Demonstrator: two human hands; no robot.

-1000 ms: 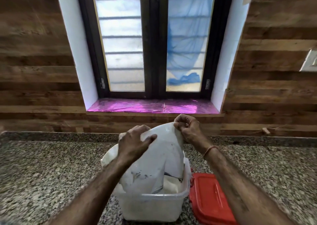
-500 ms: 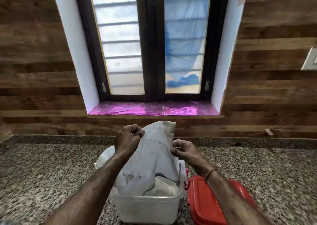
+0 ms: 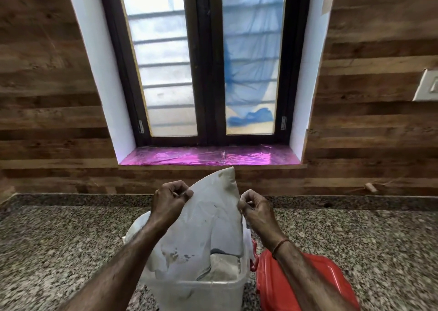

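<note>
A white plastic bag (image 3: 208, 223), dusted with pale powder, stands upright inside a translucent plastic container (image 3: 196, 291) on the granite counter. My left hand (image 3: 169, 202) pinches the bag's left edge near its top. At the bag's right edge my right hand (image 3: 256, 210) pinches it too. The bag's upper corner pokes up between the two hands. Pale powder shows low in the container, under the bag's open mouth.
A red lid (image 3: 305, 284) lies flat on the granite counter (image 3: 59, 251) just right of the container, partly under my right forearm. Behind the counter rises a wood-panelled wall with a dark-framed window and a pink foil-covered sill (image 3: 208, 156). A white switch plate (image 3: 426, 85) is on the right wall.
My right hand has dropped from the bag's top corner to its right edge. The left hand has shifted to pinch the left edge higher up. The bag stands taller and narrower.
</note>
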